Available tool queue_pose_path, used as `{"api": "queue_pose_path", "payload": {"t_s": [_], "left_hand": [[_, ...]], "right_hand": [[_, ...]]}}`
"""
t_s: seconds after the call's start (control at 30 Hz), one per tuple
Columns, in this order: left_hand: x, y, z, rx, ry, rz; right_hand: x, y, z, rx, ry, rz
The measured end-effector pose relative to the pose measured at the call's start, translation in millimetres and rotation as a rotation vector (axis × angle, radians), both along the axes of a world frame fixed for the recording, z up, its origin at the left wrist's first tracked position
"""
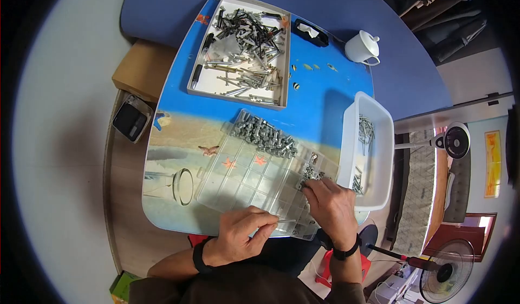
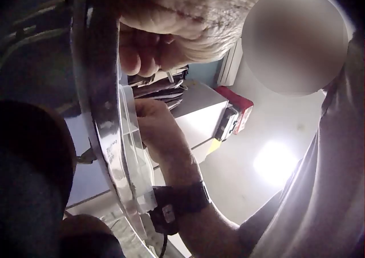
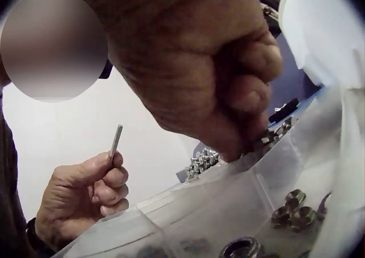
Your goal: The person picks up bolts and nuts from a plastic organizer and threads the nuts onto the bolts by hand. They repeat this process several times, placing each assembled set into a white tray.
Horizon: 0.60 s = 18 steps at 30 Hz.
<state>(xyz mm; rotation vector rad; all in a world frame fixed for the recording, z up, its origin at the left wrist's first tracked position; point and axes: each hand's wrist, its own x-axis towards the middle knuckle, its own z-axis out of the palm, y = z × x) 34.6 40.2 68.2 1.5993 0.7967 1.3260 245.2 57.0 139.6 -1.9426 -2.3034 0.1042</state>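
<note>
In the head view my left hand (image 1: 245, 232) pinches a thin metal rod (image 1: 286, 221) between thumb and forefinger. The same rod (image 3: 117, 137) points upward in the right wrist view, its lower end hidden in the fingers. My right hand (image 1: 331, 204) reaches into a clear plastic compartment box (image 1: 260, 187). Its curled fingertips are down among small metal nuts (image 1: 310, 171), and I cannot tell whether they hold one. More nuts (image 3: 296, 212) lie in a nearer compartment in the right wrist view. A pile of short bolts (image 1: 265, 136) covers the box's far end.
Beyond the box, a shallow white tray (image 1: 238, 99) holds many loose screws, bolts and pens. A white plastic bin (image 1: 383, 109) with long screws stands at the right. Farther back are a black tissue holder (image 1: 309, 32) and a white lidded cup (image 1: 362, 47).
</note>
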Motion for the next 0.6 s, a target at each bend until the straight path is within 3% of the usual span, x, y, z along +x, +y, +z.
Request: {"api": "queue_pose_path", "payload": {"t_s": [0.3,0.4,0.5,0.57,0.6], "left_hand": [[-1,-3,-5,0.075,0.01,0.03],[-1,-4,-2,0.073,0.013,0.053],[-1,-5,-3,0.057,0.019,0.058],[-2,-6,-3,0.054,0.024,0.045],[-2,-6,-3,0.055,0.027,0.048]], "right_hand": [[1,-1,-6,0.009,0.004,-0.002],[2,-6,-9,0.077,0.111,-0.01],[-5,-17,1,0.065,0.309,-0.013],[-13,-28,5,0.045,0.567,-0.055],[-15,-32,3,0.045,0.569,-0.052]]}}
